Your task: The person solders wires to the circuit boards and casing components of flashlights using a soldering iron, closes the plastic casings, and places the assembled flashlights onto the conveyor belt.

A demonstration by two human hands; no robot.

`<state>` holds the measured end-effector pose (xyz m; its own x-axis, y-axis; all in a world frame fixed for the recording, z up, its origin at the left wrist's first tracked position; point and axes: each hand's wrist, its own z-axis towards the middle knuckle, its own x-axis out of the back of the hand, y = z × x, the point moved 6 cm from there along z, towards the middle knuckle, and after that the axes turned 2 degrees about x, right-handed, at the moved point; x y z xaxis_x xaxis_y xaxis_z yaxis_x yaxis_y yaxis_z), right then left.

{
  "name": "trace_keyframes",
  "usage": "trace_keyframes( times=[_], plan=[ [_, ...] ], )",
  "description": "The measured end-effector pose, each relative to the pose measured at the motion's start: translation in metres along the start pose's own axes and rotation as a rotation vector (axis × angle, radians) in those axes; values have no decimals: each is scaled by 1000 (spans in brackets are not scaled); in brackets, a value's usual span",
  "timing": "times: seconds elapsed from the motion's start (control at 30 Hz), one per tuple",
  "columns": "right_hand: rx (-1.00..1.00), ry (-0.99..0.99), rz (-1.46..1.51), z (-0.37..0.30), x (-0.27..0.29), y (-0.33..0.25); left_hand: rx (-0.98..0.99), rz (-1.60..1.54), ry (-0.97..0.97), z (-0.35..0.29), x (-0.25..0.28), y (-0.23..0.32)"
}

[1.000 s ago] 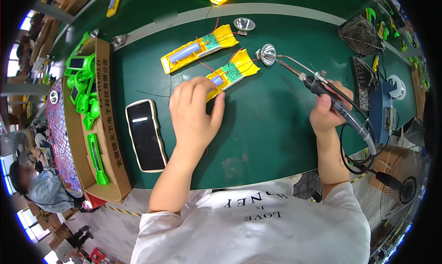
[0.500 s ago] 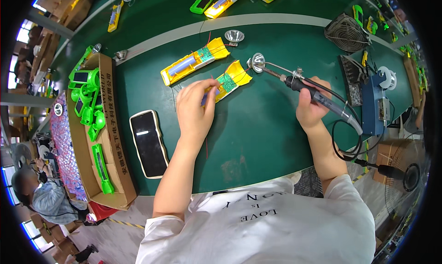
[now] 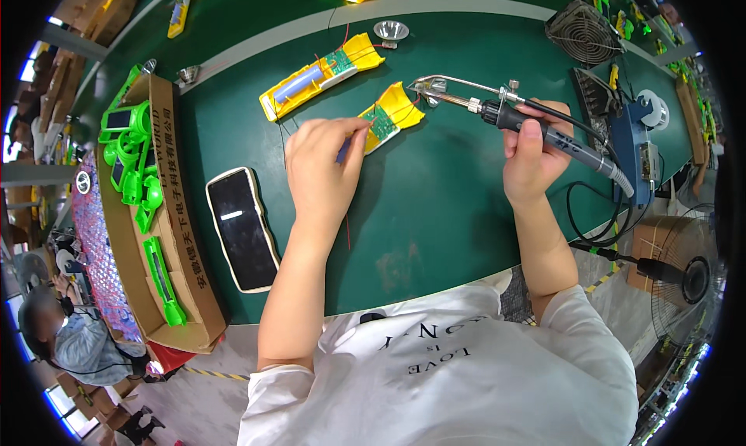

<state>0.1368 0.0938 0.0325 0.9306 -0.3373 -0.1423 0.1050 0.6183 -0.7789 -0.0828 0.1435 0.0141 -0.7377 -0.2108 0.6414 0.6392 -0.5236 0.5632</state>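
Observation:
My left hand (image 3: 325, 160) is closed in a pinch over the nearer yellow housing, at a thin red wire (image 3: 348, 232) that trails out below it. This housing (image 3: 398, 104) carries a green circuit board (image 3: 382, 126); its blue cell is mostly hidden by my fingers. In my right hand (image 3: 536, 155) is a soldering iron (image 3: 509, 120) with a thin metal feed tube, pointing left. Its tip end lies over a small shiny reflector (image 3: 435, 87) beside the housing's far end; exact contact cannot be made out.
Behind lies a second yellow housing (image 3: 315, 81) with a blue cell, near another reflector (image 3: 391, 33). A phone (image 3: 245, 232) and a cardboard box (image 3: 190, 244) of green parts (image 3: 140, 189) are at left. A fan (image 3: 584, 42) and blue solder-spool stand (image 3: 628, 162) stand right.
The soldering iron has swung to a more level angle, its front end now covering the reflector. My left hand stays pinched at the nearer housing. The whole view has shifted slightly.

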Motion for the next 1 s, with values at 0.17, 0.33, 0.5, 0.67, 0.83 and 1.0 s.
trace_keyframes(
  times=[0.17, 0.33, 0.5, 0.67, 0.83, 1.0],
  plan=[
    [-115, -3, 22, -3, -4, 12, -1, 40, 11, 3, -7, -6],
    [-209, -19, 10, -7, -11, 22, 86, 58, 1, 4, -11, -12],
    [-264, -76, -39, -7, -20, 24, 247, -115, -68, 9, -12, -18],
    [-347, -62, -75, -12, -16, 28, 590, -348, -340, 6, -19, -35],
    [-220, -80, -120, -13, -10, 8, 482, -287, -402, 2, -11, -18],
    [-140, -140, -169, -19, -7, 10, 225, -113, -367, 6, -6, -9]
  ],
)
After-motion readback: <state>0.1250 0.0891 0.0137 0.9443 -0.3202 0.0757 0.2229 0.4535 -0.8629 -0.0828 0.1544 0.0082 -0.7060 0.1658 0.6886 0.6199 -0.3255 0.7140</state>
